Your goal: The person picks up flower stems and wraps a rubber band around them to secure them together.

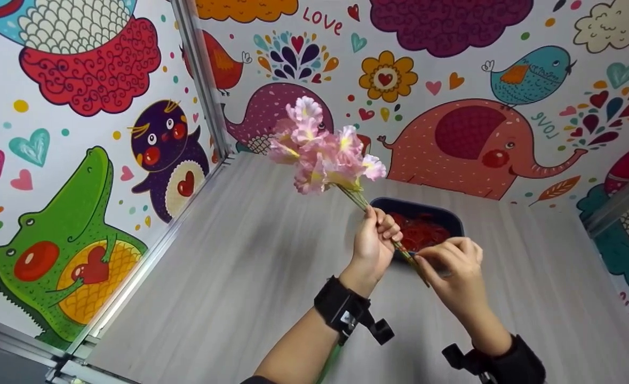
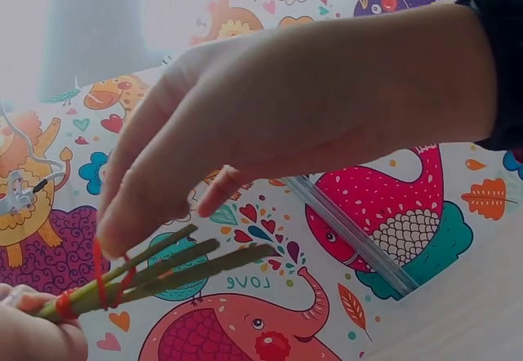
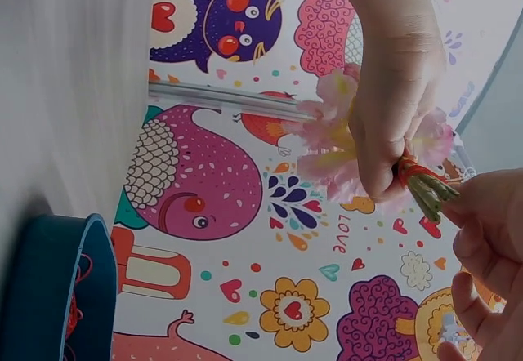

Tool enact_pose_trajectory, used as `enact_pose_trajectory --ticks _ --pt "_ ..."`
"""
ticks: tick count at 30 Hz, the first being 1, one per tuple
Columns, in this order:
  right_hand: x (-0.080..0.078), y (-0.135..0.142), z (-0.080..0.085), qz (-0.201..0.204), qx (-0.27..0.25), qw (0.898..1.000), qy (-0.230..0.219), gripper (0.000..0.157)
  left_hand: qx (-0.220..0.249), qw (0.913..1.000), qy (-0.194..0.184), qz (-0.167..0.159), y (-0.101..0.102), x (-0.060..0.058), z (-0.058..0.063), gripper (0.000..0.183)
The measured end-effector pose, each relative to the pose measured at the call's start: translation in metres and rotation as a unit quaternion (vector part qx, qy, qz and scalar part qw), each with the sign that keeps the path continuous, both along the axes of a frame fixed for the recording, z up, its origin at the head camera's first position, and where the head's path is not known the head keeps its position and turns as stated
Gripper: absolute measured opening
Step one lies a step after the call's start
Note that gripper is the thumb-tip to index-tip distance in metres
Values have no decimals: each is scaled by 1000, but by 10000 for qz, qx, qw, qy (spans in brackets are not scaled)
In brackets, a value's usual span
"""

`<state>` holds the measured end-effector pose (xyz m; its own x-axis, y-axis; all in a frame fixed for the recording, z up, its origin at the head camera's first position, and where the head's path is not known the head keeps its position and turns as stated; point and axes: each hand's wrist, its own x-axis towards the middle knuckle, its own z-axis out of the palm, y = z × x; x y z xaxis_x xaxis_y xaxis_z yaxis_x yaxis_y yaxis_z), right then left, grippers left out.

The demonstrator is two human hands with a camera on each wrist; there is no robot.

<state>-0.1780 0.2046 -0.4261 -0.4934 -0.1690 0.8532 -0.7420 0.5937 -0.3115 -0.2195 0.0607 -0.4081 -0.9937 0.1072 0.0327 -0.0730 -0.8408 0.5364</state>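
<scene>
My left hand (image 1: 374, 240) grips a bunch of pink artificial flowers (image 1: 319, 152) by its green stems (image 1: 352, 196); the blossoms point up and away. Below this grip, several turns of red rubber band (image 2: 67, 304) circle the stems. Near the cut stem ends, my right hand (image 1: 455, 269) pinches a loop of the band between thumb and fingers. The left wrist view shows that loop (image 2: 101, 279) stretched from the fingertips around the stems. In the right wrist view, the left hand (image 3: 396, 108) covers part of the blossoms.
A dark blue tub (image 1: 457, 217) with many red rubber bands (image 1: 418, 232) stands behind the hands on the grey wood-grain table (image 1: 213, 277). Walls printed with cartoon animals (image 1: 458, 149) enclose the table at the back and sides. A metal rail (image 1: 133, 288) runs along the left edge.
</scene>
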Motion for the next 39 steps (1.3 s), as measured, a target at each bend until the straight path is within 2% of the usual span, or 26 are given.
enact_pose_trajectory --ticks 5,13,17,19,22,25,29,34,39 --pt "-5 -2 3 35 262 9994 215 37 -232 9996 120 -87 3 1 -3 43" --pt "-18 -4 6 2 609 9931 1006 34 -644 9975 4 -297 10 5 -6 43" --pt "-26 -3 8 -131 500 9880 1455 32 -918 9949 51 -411 14 7 -11 42" --pt "-29 -3 11 -222 391 9847 1686 25 -952 9942 84 -499 15 8 -13 42" --pt "-31 -2 16 -416 142 9791 1983 21 -839 9943 110 -646 14 9 -13 42" --pt "-31 -2 15 -538 -88 9766 2081 22 -715 9946 151 -735 12 9 -11 42" --pt "-26 -3 7 -408 -151 9833 1765 31 -531 9960 131 -708 11 9 -8 43" --pt "-16 -4 1 -3 -225 9970 742 36 -332 9977 102 -580 11 6 -5 44" --pt "-12 -1 -1 129 -306 9994 -120 41 -315 9978 38 -591 13 6 -4 45"
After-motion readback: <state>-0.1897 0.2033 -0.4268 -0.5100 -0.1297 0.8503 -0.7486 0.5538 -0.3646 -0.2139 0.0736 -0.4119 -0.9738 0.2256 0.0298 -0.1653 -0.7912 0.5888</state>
